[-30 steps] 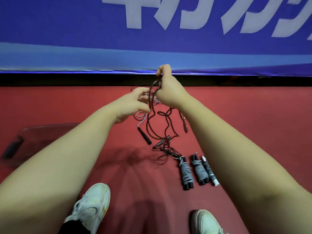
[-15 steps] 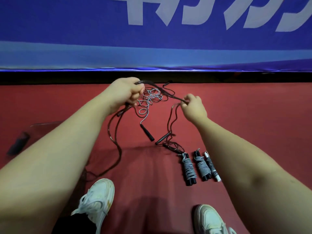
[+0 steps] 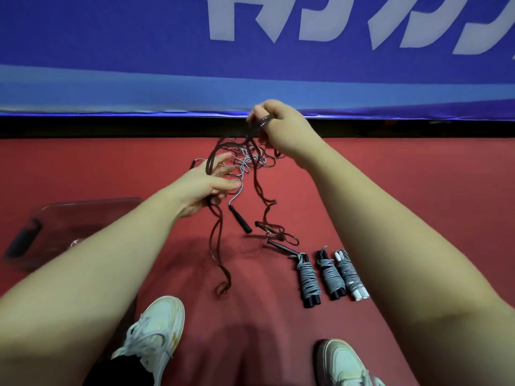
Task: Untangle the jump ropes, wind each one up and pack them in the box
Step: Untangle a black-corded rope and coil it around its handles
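One blue banner (image 3: 111,45) runs behind the tangle; its big white characters are cut off at the top edge and cannot be read. One red floor (image 3: 418,190) lies under everything. One clear plastic box (image 3: 83,203) sits on the floor well to the left of the tangle, with a dark latch (image 3: 23,240) on its near end.

Two pale sneakers stand nearer than the tangle, the left sneaker (image 3: 156,332) and the right sneaker (image 3: 342,363). The tangle (image 3: 245,160) holds at least two jump ropes, one dark brown rope (image 3: 220,246) and one grey-white rope (image 3: 241,188), partly lifted and partly trailing on the floor.

Two hands work it. The right hand (image 3: 281,132), above the tangle, grips the brown rope looped over its fingers. The left hand (image 3: 207,185), at the tangle's left side, has fingers spread with brown rope crossing it; whether it pinches cannot be told.

Three wound ropes lie side by side right of and nearer than the tangle: first bundle (image 3: 308,277), second bundle (image 3: 330,274), third bundle (image 3: 349,274), the third with white handles. One black handle (image 3: 241,222) hangs below the tangle.
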A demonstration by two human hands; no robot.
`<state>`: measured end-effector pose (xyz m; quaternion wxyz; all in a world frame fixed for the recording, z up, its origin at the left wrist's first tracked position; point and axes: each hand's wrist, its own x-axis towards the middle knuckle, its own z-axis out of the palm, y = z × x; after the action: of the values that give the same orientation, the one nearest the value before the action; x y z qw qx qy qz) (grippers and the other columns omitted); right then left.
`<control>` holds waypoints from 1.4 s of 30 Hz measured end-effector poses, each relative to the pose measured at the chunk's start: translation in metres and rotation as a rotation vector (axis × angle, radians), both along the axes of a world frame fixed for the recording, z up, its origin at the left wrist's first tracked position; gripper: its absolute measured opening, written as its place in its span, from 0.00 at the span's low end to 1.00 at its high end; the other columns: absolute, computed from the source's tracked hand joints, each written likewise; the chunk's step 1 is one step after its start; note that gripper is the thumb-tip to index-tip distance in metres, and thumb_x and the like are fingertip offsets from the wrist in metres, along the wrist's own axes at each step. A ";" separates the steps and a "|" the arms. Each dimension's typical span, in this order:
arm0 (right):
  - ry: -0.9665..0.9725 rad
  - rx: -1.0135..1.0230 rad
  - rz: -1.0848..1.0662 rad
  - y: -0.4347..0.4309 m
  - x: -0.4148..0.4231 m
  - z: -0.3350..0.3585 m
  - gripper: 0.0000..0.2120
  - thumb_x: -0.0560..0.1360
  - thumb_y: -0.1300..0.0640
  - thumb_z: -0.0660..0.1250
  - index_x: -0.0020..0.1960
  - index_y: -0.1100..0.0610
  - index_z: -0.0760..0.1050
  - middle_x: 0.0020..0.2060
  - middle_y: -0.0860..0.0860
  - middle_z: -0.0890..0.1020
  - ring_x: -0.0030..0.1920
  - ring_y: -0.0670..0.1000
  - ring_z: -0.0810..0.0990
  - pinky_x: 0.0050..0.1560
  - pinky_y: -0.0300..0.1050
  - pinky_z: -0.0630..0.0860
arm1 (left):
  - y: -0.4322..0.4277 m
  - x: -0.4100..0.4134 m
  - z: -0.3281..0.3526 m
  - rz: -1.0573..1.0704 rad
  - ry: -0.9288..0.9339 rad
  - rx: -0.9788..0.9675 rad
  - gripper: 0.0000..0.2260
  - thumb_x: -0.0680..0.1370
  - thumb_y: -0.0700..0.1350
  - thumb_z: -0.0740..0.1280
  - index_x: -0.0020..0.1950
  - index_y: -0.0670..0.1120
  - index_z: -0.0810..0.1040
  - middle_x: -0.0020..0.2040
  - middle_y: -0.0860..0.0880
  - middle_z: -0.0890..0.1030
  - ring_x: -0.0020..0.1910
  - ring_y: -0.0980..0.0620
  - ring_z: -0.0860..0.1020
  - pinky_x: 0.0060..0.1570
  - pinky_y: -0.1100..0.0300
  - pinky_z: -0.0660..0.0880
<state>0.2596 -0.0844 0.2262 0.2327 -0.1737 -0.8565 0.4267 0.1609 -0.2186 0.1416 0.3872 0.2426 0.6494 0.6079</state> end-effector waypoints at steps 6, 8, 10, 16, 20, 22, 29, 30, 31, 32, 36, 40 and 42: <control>0.043 -0.015 0.079 -0.032 -0.004 0.016 0.10 0.82 0.53 0.54 0.49 0.55 0.72 0.40 0.46 0.77 0.44 0.49 0.76 0.44 0.38 0.70 | 0.017 0.022 0.011 -0.104 -0.044 0.140 0.14 0.72 0.35 0.68 0.54 0.49 0.76 0.43 0.52 0.82 0.19 0.60 0.63 0.21 0.69 0.57; 0.026 0.011 0.127 -0.035 -0.002 0.018 0.08 0.81 0.53 0.56 0.54 0.55 0.71 0.45 0.46 0.77 0.47 0.48 0.76 0.44 0.36 0.70 | 0.023 0.026 0.011 -0.091 0.023 0.105 0.06 0.80 0.42 0.61 0.45 0.46 0.76 0.31 0.52 0.77 0.18 0.59 0.61 0.21 0.68 0.56; -0.030 -0.075 0.249 -0.026 0.004 0.017 0.13 0.79 0.55 0.62 0.63 0.53 0.67 0.49 0.49 0.77 0.46 0.46 0.76 0.46 0.35 0.70 | 0.026 0.024 0.013 -0.048 -0.024 0.113 0.15 0.83 0.44 0.55 0.37 0.46 0.69 0.25 0.53 0.68 0.18 0.59 0.58 0.21 0.69 0.54; -0.096 -0.674 0.277 0.033 0.029 -0.041 0.39 0.61 0.68 0.62 0.70 0.49 0.61 0.62 0.51 0.73 0.55 0.46 0.72 0.51 0.38 0.66 | 0.017 0.008 0.029 -0.025 -0.156 0.158 0.18 0.83 0.52 0.54 0.35 0.47 0.64 0.24 0.53 0.61 0.17 0.60 0.55 0.20 0.71 0.52; -0.641 -0.307 0.286 0.030 0.030 -0.112 0.43 0.70 0.67 0.69 0.76 0.54 0.49 0.74 0.55 0.59 0.72 0.52 0.59 0.69 0.44 0.59 | 0.022 0.012 0.042 -0.062 -0.220 0.203 0.18 0.83 0.53 0.52 0.35 0.48 0.63 0.23 0.54 0.61 0.16 0.60 0.55 0.19 0.69 0.51; -0.686 -0.256 0.274 0.018 0.022 -0.135 0.41 0.71 0.62 0.72 0.76 0.55 0.52 0.74 0.53 0.62 0.71 0.50 0.62 0.66 0.38 0.61 | 0.027 0.018 0.050 -0.088 -0.267 0.242 0.18 0.83 0.52 0.51 0.35 0.48 0.63 0.23 0.54 0.61 0.16 0.60 0.55 0.20 0.68 0.51; -0.670 -0.030 0.095 0.015 0.013 -0.176 0.12 0.79 0.57 0.58 0.54 0.60 0.78 0.54 0.58 0.81 0.54 0.53 0.77 0.53 0.40 0.68 | 0.021 0.012 0.074 -0.033 -0.482 0.428 0.18 0.83 0.52 0.52 0.35 0.48 0.63 0.24 0.54 0.61 0.17 0.59 0.55 0.20 0.66 0.51; -0.656 -0.022 0.017 0.022 0.019 -0.177 0.11 0.80 0.56 0.57 0.50 0.59 0.77 0.53 0.59 0.81 0.55 0.55 0.78 0.53 0.41 0.69 | 0.017 0.005 0.074 -0.005 -0.500 0.453 0.18 0.83 0.52 0.52 0.35 0.48 0.63 0.24 0.54 0.61 0.16 0.59 0.55 0.19 0.66 0.51; -0.619 -0.029 -0.062 0.031 0.025 -0.178 0.10 0.80 0.55 0.57 0.45 0.56 0.74 0.50 0.60 0.82 0.52 0.57 0.79 0.49 0.41 0.70 | 0.011 -0.002 0.073 0.022 -0.517 0.474 0.18 0.83 0.52 0.51 0.34 0.48 0.63 0.23 0.54 0.61 0.16 0.59 0.55 0.18 0.66 0.51; -0.565 -0.058 -0.135 0.039 0.032 -0.178 0.10 0.80 0.54 0.58 0.41 0.54 0.72 0.45 0.59 0.81 0.47 0.57 0.80 0.44 0.41 0.71 | 0.006 -0.011 0.070 0.054 -0.529 0.486 0.18 0.83 0.52 0.51 0.34 0.49 0.63 0.23 0.54 0.61 0.16 0.59 0.55 0.18 0.66 0.51; -0.346 -0.408 -0.268 0.057 0.047 -0.168 0.15 0.80 0.51 0.58 0.37 0.55 0.68 0.31 0.55 0.72 0.25 0.50 0.74 0.31 0.42 0.75 | -0.010 -0.037 0.039 0.216 -0.588 0.429 0.18 0.83 0.52 0.52 0.34 0.49 0.63 0.22 0.54 0.61 0.15 0.59 0.56 0.17 0.67 0.52; -0.223 -0.823 -0.251 0.050 0.035 -0.140 0.19 0.82 0.48 0.52 0.35 0.54 0.63 0.22 0.49 0.64 0.21 0.47 0.67 0.28 0.41 0.74 | -0.009 -0.045 -0.009 0.417 -0.549 0.191 0.16 0.83 0.47 0.53 0.36 0.47 0.64 0.28 0.52 0.65 0.15 0.59 0.60 0.18 0.69 0.55; -0.222 -0.972 -0.250 0.048 0.026 -0.123 0.19 0.82 0.48 0.51 0.34 0.53 0.63 0.17 0.46 0.64 0.18 0.45 0.66 0.29 0.39 0.74 | -0.010 -0.050 -0.031 0.464 -0.430 0.003 0.14 0.83 0.44 0.56 0.37 0.46 0.68 0.30 0.51 0.68 0.15 0.59 0.66 0.18 0.70 0.59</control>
<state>0.2856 -0.0360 0.1033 0.0820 -0.4070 -0.5513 0.7237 0.1113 -0.2283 0.1103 0.3663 -0.0455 0.5895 0.7185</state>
